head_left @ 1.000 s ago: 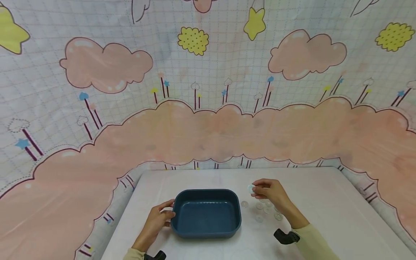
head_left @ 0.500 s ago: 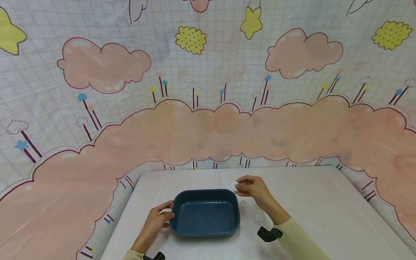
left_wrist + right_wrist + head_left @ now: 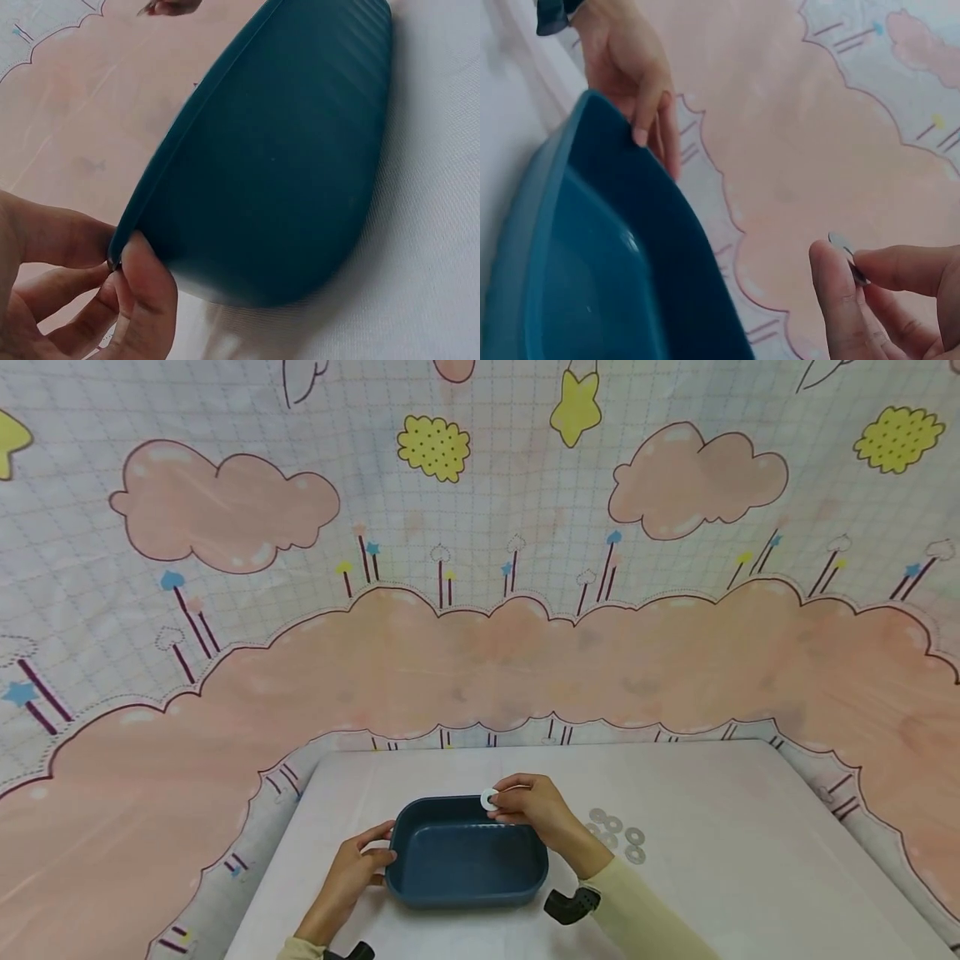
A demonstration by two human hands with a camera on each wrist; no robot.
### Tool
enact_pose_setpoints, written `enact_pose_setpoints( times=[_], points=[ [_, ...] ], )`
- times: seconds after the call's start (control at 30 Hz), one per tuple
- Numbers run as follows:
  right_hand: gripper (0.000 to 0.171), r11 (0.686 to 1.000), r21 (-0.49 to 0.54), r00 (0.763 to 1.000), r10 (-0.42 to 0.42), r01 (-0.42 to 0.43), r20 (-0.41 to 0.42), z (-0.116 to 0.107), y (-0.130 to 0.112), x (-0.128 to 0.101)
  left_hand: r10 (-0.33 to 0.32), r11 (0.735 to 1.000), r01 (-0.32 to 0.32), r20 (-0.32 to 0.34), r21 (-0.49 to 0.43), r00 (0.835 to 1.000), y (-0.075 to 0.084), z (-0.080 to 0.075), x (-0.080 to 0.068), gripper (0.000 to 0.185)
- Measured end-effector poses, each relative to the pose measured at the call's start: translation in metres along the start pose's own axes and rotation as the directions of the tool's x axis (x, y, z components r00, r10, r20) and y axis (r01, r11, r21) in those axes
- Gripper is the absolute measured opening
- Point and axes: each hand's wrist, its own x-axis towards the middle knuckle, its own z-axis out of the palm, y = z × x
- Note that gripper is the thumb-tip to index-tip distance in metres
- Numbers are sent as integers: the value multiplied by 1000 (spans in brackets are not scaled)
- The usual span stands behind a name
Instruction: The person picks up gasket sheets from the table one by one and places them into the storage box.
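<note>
A dark blue rectangular tray (image 3: 467, 860) sits on the white table (image 3: 712, 877). My left hand (image 3: 358, 860) grips its left rim, thumb on the outer wall and fingers over the edge (image 3: 139, 262). My right hand (image 3: 528, 806) pinches a small white ring-shaped washer (image 3: 489, 799) above the tray's far rim; the right wrist view shows the washer (image 3: 846, 251) edge-on between thumb and forefinger. The tray (image 3: 592, 277) looks bare inside. Several more washers (image 3: 617, 835) lie on the table to the right of the tray.
A cartoon cloud-and-star cloth (image 3: 480, 610) hangs behind and drapes around the table. Black wrist mounts (image 3: 570, 906) sit on both forearms. The table's right half is bare white surface beyond the washers.
My right hand has carried the washer leftward from the pile to above the tray's far rim. The left hand has stayed on the tray's left rim.
</note>
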Motion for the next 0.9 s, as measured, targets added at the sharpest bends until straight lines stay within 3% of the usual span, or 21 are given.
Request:
enact_pose_setpoints(
  times=[0.47,0.9],
  points=[
    [26,996,36,997,76,-77,24,40,20,27,-16,1000,15,17,6,1000,3,-3,10,54],
    [22,988,45,989,147,-145,-30,71,39,41,-11,999,11,13,36,1000,2,-3,9,53]
  ],
)
